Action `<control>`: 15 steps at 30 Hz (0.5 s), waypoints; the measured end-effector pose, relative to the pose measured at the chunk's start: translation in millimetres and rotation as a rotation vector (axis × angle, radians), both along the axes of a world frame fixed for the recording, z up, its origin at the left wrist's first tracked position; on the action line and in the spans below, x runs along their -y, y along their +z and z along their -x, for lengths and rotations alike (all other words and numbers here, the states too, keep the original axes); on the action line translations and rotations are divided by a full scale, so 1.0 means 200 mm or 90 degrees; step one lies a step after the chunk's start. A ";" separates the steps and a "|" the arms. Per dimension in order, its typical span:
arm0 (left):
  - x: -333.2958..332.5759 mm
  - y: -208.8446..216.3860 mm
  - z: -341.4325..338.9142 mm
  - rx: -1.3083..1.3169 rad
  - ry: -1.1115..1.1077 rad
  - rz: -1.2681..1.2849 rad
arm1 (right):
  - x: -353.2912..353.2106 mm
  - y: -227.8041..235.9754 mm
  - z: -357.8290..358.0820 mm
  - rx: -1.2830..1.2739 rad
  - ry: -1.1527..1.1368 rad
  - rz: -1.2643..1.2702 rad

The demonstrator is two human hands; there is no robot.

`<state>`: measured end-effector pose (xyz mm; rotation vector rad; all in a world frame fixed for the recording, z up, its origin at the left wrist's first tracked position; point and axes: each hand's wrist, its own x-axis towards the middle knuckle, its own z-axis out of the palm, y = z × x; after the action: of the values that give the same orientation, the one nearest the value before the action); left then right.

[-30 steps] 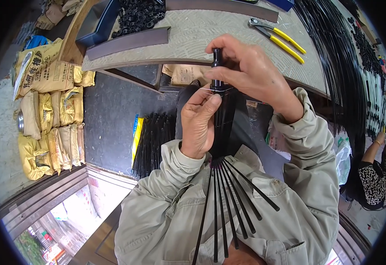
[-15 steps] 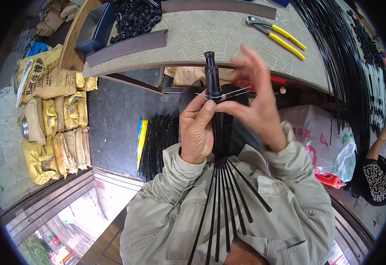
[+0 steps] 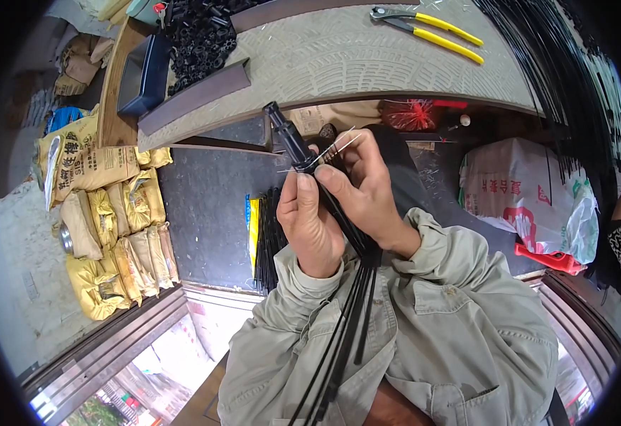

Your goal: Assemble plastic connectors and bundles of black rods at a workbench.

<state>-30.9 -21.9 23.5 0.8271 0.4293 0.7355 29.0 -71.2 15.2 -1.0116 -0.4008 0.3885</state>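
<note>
Between my hands is a black plastic umbrella runner, a stepped tube tilted up to the left. My left hand is closed around its lower end, thumb pressed near the collar. My right hand is closed beside it, pinching a thin wire strung with small dark rib ends. The wire's loose ends stick out on both sides of the collar. Long black umbrella ribs hang from there in a bundle down over my jacket. My fingers partly hide the joint between ribs and runner.
Across the bench lie yellow-handled pliers and a heap of small black parts beside a dark bin. More black rods stand at the left. Sacks and a white bag flank me.
My right hand has come down from an open, raised position and closed at the wire. The runner has tilted left, and the fanned ribs have drawn together into a bundle.
</note>
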 end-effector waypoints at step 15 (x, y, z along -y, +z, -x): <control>-0.11 -0.02 0.06 0.061 -0.121 0.081 | 0.05 -0.03 -0.03 -0.251 0.217 -0.071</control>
<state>-42.6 -0.3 18.8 0.6998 0.3031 0.5625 34.4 -80.4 9.6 -0.7345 -0.2326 0.8467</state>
